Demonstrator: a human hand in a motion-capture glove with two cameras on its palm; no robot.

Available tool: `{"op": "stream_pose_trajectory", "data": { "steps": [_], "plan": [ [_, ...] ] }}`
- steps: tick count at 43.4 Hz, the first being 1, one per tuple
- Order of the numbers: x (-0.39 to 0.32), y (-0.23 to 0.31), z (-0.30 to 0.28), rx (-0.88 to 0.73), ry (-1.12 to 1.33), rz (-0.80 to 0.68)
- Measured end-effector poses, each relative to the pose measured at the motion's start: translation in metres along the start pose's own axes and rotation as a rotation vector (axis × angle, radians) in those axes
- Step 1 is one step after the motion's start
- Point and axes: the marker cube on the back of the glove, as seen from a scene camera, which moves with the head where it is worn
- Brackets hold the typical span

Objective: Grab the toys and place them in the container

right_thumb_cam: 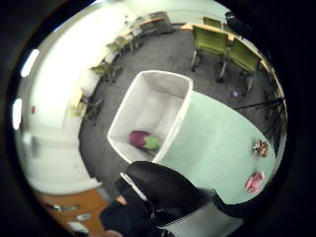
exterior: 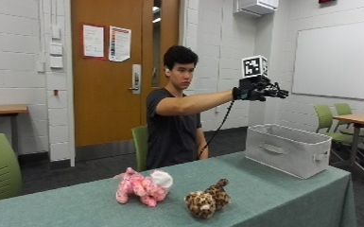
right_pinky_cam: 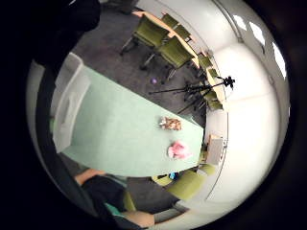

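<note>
**Hand high over the bin, two soft toys waiting on the desk**

The gloved hand [exterior: 259, 90] hangs above the white bin [exterior: 286, 149] at the desk's [exterior: 276, 198] end, arm stretched out. The grip looks relaxed, fingers extended and holding nothing. Down in the bin lies one toy [right_thumb_cam: 144, 140], purple and green. On the desk, well apart from the bin, sit the pink plush [exterior: 143, 186] and, just beside it, the leopard plush [exterior: 208, 198]. Both look light, soft and squashy, unlikely to slip or break. A grab round the body, fingers sinking into the stuffing, should hold better than pinching a limb or ear.
</note>
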Motion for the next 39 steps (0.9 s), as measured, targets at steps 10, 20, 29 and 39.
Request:
{"op": "stream_pose_trajectory", "data": {
  "steps": [10,20,29,39],
  "plan": [
    [0.116,0.022,0.025,-0.013,-0.011,0.152],
    [0.216,0.041,0.081,-0.055,0.052,0.281],
    [0.287,0.058,0.162,-0.15,0.019,0.383],
    [0.313,0.076,0.236,-0.269,-0.064,0.453]
  ]
}}
